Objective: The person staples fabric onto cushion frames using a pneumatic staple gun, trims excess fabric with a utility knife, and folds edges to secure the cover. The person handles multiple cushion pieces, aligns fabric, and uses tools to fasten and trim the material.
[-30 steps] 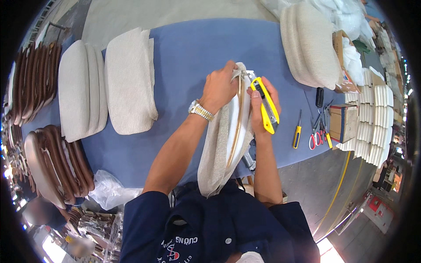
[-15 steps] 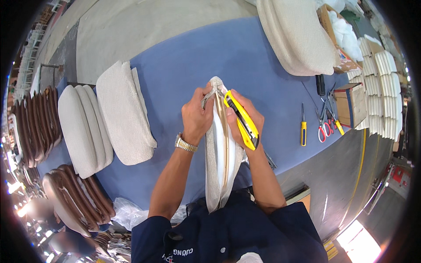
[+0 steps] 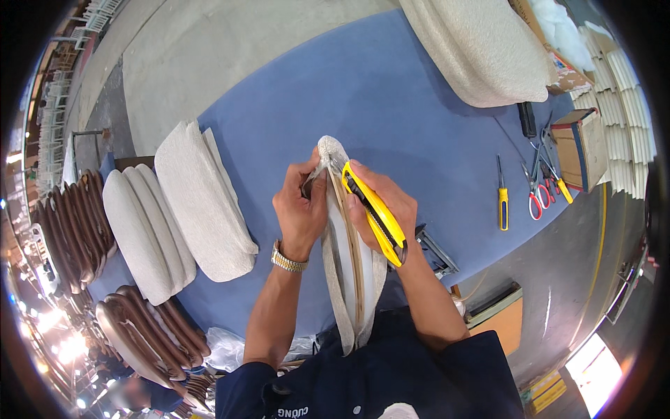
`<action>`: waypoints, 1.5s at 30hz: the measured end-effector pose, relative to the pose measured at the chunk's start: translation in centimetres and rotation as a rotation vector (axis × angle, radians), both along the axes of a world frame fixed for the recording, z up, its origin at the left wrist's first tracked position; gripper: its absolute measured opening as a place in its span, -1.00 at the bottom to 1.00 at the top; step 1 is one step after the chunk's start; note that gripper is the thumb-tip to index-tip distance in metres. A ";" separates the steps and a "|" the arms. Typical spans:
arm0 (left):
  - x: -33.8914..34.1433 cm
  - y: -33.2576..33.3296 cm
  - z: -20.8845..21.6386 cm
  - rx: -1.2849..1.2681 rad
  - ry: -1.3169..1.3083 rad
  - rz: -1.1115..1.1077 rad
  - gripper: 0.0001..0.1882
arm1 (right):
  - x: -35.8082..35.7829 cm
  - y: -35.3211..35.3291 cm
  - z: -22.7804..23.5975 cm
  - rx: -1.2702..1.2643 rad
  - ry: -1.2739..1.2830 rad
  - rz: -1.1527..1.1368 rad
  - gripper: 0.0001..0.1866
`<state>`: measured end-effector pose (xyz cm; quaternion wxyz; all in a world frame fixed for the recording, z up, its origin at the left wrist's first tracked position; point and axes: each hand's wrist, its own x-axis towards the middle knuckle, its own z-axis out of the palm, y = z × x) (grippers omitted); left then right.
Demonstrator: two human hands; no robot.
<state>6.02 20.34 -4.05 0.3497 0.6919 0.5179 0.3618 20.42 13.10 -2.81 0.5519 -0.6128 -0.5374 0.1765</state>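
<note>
A light grey fabric-covered cushion pad (image 3: 333, 276) stands on edge between my hands, its near end against my dark shirt. Its cover is open along the upper edge, baring white padding and a narrow brown strip inside. At the far end, my left hand (image 3: 301, 206) pinches a gathered bit of the cover. My right hand (image 3: 399, 206) grips a yellow utility knife (image 3: 377, 211), with its tip pointing at the cover close to my left fingers. The blade's tip is too small to make out. My right fingers also rest against the pad's side.
Right on the blue table (image 3: 279, 119) lie a screwdriver (image 3: 503, 208), red-handled scissors (image 3: 536, 202) and a cardboard box (image 3: 583, 148). A dark metal tool (image 3: 436, 253) sits beside my right forearm. Grey pads (image 3: 206, 202) and brown pads (image 3: 143, 335) stand left; a large grey stack (image 3: 481, 56) lies far right.
The view has shifted a little. The knife tip and both hands have moved slightly left and nearer along with the pad. Both grips are unchanged.
</note>
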 end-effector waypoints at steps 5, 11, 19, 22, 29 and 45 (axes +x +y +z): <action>0.3 -0.2 -0.1 0.045 -0.012 0.012 -0.82 | -0.1 0.1 -0.2 0.007 0.007 -0.004 -0.56; 0.7 -0.6 0.5 -0.015 0.027 0.037 -0.82 | -0.1 0.1 -0.6 0.041 -0.037 -0.013 -0.57; 0.7 -0.6 0.9 -0.015 0.050 0.022 -0.81 | -0.2 0.1 -1.3 0.130 -0.061 -0.029 -0.59; 0.5 -0.5 1.0 -0.026 0.077 0.010 -0.80 | -0.1 0.1 -0.9 0.112 0.013 -0.037 -0.60; 0.4 -0.6 0.5 0.005 0.067 0.024 -0.82 | -0.1 0.1 -1.1 0.127 0.089 -0.016 -0.63; 1.0 -0.7 0.4 0.098 0.072 0.010 -0.83 | 0.3 0.5 0.2 0.048 0.103 0.004 -0.68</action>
